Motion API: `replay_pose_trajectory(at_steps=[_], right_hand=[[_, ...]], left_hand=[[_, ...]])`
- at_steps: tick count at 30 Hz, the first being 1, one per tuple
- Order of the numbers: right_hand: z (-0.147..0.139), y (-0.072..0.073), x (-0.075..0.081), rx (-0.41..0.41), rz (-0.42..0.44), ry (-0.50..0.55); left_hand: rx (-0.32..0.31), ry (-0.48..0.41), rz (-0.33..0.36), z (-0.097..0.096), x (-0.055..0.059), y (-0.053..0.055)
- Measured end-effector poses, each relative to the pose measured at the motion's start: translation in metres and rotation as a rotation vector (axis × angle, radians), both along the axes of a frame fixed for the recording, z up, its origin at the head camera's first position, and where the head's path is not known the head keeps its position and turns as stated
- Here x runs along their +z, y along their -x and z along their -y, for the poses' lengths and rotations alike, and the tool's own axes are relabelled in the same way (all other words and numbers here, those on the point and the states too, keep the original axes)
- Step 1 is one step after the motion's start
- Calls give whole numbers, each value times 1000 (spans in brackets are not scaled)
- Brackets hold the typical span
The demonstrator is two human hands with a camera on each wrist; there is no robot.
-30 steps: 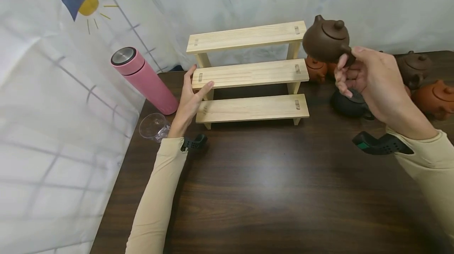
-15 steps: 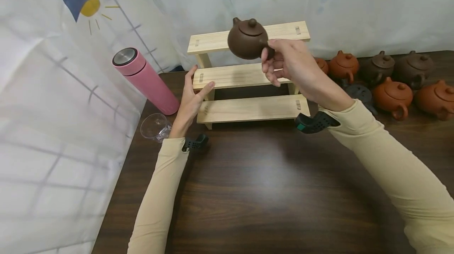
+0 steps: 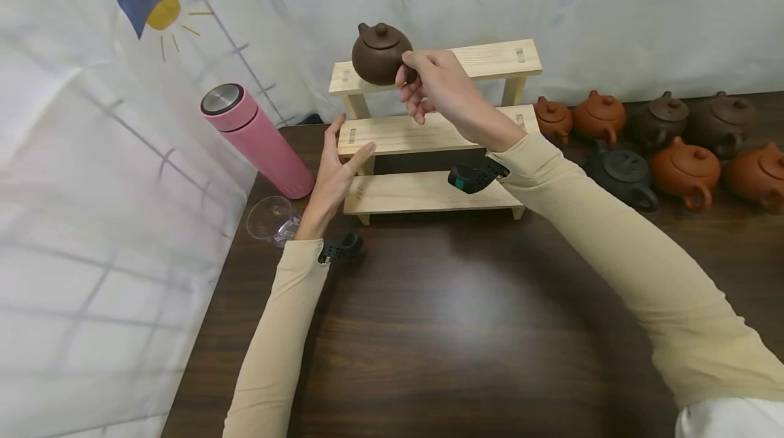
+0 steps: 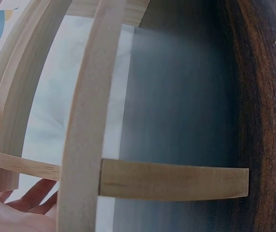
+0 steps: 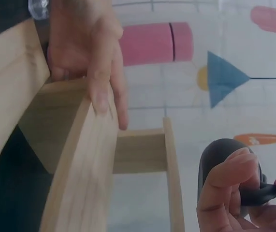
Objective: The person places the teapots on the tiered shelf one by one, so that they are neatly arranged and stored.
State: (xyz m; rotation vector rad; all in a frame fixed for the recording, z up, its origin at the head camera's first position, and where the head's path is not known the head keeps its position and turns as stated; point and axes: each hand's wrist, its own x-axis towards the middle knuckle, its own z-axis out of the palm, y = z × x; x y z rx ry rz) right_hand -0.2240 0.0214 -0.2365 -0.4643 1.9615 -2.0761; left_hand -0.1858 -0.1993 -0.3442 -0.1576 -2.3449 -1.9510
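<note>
A three-tier light wooden display stand (image 3: pixel 401 135) stands at the back of the table. My left hand (image 3: pixel 331 176) grips the left end of its middle plank, thumb in front and fingers behind. My right hand (image 3: pixel 450 91) pinches the handle of a dark brown clay teapot (image 3: pixel 376 60), spout to the left and lid on. In the head view the teapot overlaps the left end of the top plank (image 3: pixel 490 60). The right wrist view shows the teapot's dark body (image 5: pixel 217 152) beyond curled fingers, beside the stand's planks.
Left of the stand are a pink thermos flask (image 3: pixel 263 145) and a clear glass cup (image 3: pixel 269 217). Several teapots stand at the right, among them an orange one (image 3: pixel 682 166) and a black one (image 3: pixel 618 169). A white printed curtain (image 3: pixel 643 16) hangs behind the dark table (image 3: pixel 429 329).
My right hand has carried the brown teapot leftward from right of the stand to the top plank's left end. The left hand has kept its grip on the middle plank.
</note>
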Motion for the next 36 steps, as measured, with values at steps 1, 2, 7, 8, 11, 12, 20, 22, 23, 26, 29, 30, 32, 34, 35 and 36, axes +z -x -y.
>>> replay_pose_trajectory(at_steps=[1, 2, 7, 8, 11, 12, 20, 22, 23, 26, 29, 30, 32, 34, 35, 36], right_hand=[[2, 2, 1, 3, -7, -8], [4, 3, 1, 5, -9, -14], [13, 10, 2, 17, -8, -33], [14, 11, 1, 19, -7, -32], [18, 12, -1, 16, -8, -39], [19, 12, -2, 13, -10, -41], [27, 12, -6, 14, -32, -51], [30, 11, -6, 18, -44, -58], [31, 10, -6, 19, -51, -63], [34, 8, -6, 14, -59, -69], [38, 6, -7, 2, -61, -69], [39, 6, -7, -1, -58, -66], [43, 6, -7, -2, -58, -59], [47, 5, -8, -3, -56, -52], [49, 5, -8, -4, -55, -44], [51, 4, -8, -5, -52, -38]], left_hand=[[1, 2, 1, 0, 0, 0], [1, 3, 1, -1, 0, 0], [-4, -3, -5, -2, -1, -1], [-4, -4, -4, -2, -1, -1], [-4, -2, 1, -2, -1, -2], [-3, 2, 4, -2, -1, -2], [6, 3, 14, -1, 1, -3], [3, 3, 16, -1, 1, -2], [0, 4, 18, -1, 1, -2], [-1, 24, 25, -2, 2, 0], [4, 49, 31, -2, 4, 1], [8, 59, 34, -2, 3, 2], [16, 75, 36, -1, 3, 2], [23, 82, 41, 0, 3, 1], [26, 85, 41, 1, 3, 1], [30, 91, 41, 2, 3, 1]])
